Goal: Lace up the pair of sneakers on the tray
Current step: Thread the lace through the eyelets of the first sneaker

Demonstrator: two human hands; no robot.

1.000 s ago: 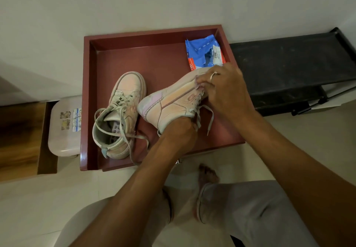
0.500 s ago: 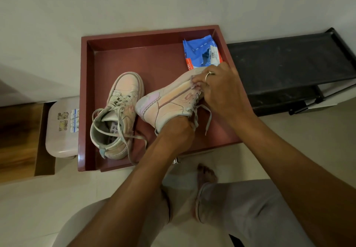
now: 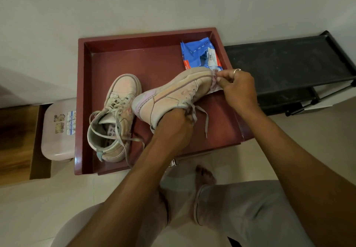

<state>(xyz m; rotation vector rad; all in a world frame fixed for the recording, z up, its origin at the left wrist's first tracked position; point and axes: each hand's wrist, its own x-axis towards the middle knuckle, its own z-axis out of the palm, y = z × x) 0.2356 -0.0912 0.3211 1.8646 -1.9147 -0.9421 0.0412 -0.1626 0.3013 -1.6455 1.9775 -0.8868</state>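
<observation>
Two pale pink high-top sneakers are on a dark red tray (image 3: 81,102). The left sneaker (image 3: 123,92) stands upright, its grey laces threaded and their loose ends trailing over the tray. The right sneaker (image 3: 173,94) is tipped on its side and lifted, toe pointing right. My left hand (image 3: 173,129) grips it at the ankle opening. My right hand (image 3: 237,87) pinches a bit of lace or fabric at the toe end, and which of the two I cannot tell. A loose lace end (image 3: 206,117) dangles below the held sneaker.
A blue packet (image 3: 198,54) lies in the tray's far right corner. A black rack (image 3: 289,64) stands to the right, a pale stool (image 3: 57,131) to the left, and a wall behind. My bare foot (image 3: 204,175) and grey trouser leg are on the floor in front.
My right hand has slid from the sneaker's middle out to its toe end. My left hand still holds the sneaker, which has shifted slightly rightward.
</observation>
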